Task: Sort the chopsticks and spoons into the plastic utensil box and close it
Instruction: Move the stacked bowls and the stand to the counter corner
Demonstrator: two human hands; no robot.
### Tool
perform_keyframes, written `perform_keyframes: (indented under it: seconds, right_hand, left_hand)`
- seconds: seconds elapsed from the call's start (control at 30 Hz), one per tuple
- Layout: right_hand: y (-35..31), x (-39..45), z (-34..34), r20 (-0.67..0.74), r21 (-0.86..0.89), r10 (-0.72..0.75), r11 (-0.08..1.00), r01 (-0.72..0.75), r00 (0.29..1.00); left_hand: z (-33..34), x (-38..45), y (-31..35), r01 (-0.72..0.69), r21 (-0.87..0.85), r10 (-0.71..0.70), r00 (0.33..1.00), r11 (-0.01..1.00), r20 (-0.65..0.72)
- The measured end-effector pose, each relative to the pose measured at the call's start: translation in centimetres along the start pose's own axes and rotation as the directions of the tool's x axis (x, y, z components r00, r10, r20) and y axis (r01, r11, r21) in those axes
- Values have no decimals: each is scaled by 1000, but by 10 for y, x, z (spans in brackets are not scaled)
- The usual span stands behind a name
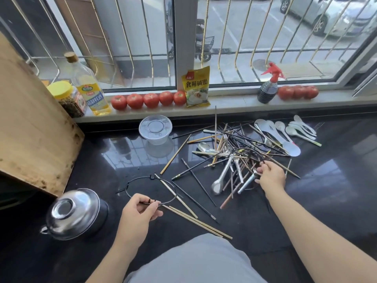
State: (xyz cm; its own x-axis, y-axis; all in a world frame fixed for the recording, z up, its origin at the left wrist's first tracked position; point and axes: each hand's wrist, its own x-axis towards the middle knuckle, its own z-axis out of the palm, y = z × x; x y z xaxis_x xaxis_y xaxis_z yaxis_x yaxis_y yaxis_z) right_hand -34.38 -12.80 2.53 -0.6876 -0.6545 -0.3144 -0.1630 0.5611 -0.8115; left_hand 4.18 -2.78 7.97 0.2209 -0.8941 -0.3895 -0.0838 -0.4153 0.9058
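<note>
A tangled heap of chopsticks (234, 152) and metal spoons sprawls across the dark counter (326, 190), too jumbled to count. The right hand (272, 176) reaches into its near edge, fingers curled around a metal handle (247, 181). The left hand (140, 210) pinches a thin black wire ring (132, 180) between thumb and fingertips. Four pale chopsticks and three dark ones lie loose between the hands. About five white spoons (302, 129) sit apart at the far right. One clear plastic tub (155, 129) stands upside down near the sill. Behind it sit five tomatoes (151, 100), with three more (298, 91) beside a spray bottle (268, 88).
</note>
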Motion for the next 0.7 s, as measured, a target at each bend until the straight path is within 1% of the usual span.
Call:
perform_keyframes:
  seconds: [0.1, 0.13, 0.2, 0.27, 0.3, 0.4, 0.5, 0.57, 0.63, 0.7]
  right_hand:
    - [-4, -8, 3, -8, 240, 176, 956, -169, 984]
    - [-5, -8, 5, 20, 310, 243, 921, -237, 970]
    - [-8, -10, 6, 101, 433, 392, 810, -395, 915]
    - [-6, -9, 8, 159, 491, 467, 727, -480, 870]
    - [-7, -11, 9, 172, 497, 479, 712, -495, 861]
    - [-13, -23, 15, 224, 538, 437, 690, -484, 871]
    - [-28, -34, 20, 164, 480, 332, 796, -370, 929]
    - [-38, -39, 23, 138, 450, 261, 843, -296, 955]
    - [-50, -46, 25, 146, 457, 227, 848, -269, 963]
    - [-62, -53, 26, 171, 481, 242, 826, -296, 955]
  left_hand:
    - [-1, 1, 0, 8, -17, -8, 1000, 1000, -18]
    - [0, 2, 1, 9, -23, -10, 1000, 1000, -22]
    - [1, 4, 2, 12, -34, -13, 1000, 999, -26]
    - [3, 6, 4, 14, -43, -15, 1000, 999, -24]
    - [4, 7, 4, 16, -48, -17, 1000, 999, -23]
    - [6, 10, 7, 16, -53, -17, 1000, 998, -11]
    - [6, 14, 10, 12, -48, -12, 1000, 999, 3]
    - [6, 16, 13, 7, -50, -7, 1000, 999, 7]
    - [5, 16, 15, 1, -60, 0, 1000, 998, 8]
    - [5, 16, 17, -1, -77, 2, 1000, 997, 4]
